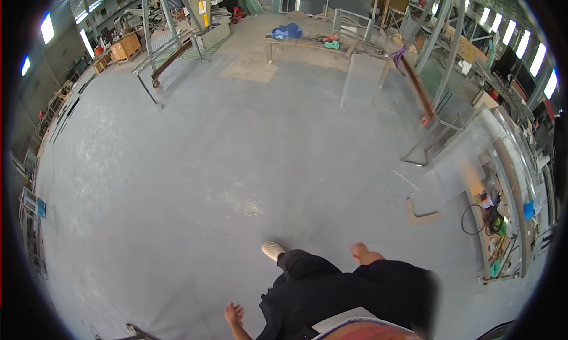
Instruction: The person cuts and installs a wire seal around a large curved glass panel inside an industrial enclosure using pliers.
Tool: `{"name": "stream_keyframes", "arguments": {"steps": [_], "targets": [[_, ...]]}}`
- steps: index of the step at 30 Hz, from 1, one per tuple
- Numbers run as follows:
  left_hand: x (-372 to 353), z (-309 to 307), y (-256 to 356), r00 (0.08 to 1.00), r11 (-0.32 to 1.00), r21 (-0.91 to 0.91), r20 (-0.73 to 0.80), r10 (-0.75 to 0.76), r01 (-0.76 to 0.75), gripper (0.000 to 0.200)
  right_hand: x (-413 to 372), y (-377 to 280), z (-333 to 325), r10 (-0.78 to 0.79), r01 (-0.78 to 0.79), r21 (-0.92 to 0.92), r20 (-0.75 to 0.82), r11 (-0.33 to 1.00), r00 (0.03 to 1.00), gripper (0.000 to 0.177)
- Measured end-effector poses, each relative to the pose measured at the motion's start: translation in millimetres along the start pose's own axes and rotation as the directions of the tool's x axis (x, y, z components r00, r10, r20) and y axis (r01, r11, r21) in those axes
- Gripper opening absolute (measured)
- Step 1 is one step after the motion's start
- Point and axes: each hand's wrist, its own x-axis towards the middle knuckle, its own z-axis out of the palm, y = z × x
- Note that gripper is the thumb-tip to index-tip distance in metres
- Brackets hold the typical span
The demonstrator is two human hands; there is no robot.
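Note:
My left hand [234, 311] hangs low at the bottom of the view, left of my dark clothing. Its fingers are loosely bent and a little apart, with nothing in them. My right hand [359, 251] is held forward, just past the dark sleeve. Its fingers are curled in, and no object shows in it. Neither hand touches anything. One light-coloured shoe [273, 251] is on the grey floor [236, 151] ahead of me. Nearest on my right side lies an L-shaped tan piece [421, 214] on the floor.
To the right stands a rack [503, 275] with cables [496, 223] and clear sheets. A low bench [307, 44] bearing blue cloth [286, 31] is ahead. Metal frames with rust-coloured beams [171, 61] stand left and right. A wooden cabinet [125, 48] sits far left.

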Motion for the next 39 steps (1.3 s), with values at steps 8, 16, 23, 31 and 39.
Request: {"name": "stream_keyframes", "arguments": {"steps": [8, 16, 23, 31, 39], "targets": [[113, 5, 124, 0.971, 0.973, 0.106, 0.099, -0.216, 0.206, 0.035, 118, -653, -188, -0.671, 0.712, 0.09, -0.269, 0.696, 0.69, 0.03], [309, -23, 330, 0.941, 0.955, 0.046, 0.158, -0.298, 0.294, 0.032, 155, -1042, -242, -0.822, 0.846, 0.071, -0.21, 0.528, 0.53, 0.031], [528, -114, 703, 1.0, 0.996, -0.085, 0.024, -0.013, 0.015, 0.028, 282, -1014, -240, -0.209, 0.179, 0.259, 0.094, 0.949, 0.973, 0.028], [723, -156, 1015, 0.941, 0.96, -0.165, -0.291, 0.171, -0.225, 0.027, 350, -1183, -292, 0.21, -0.264, 0.247, 0.226, 0.932, 0.951, 0.027], [841, -115, 1105, 0.956, 0.966, -0.13, -0.165, -0.243, 0.223, 0.03, 500, -1771, -401, -0.435, 0.432, 0.052, 0.075, 0.9, 0.897, 0.041]]}}
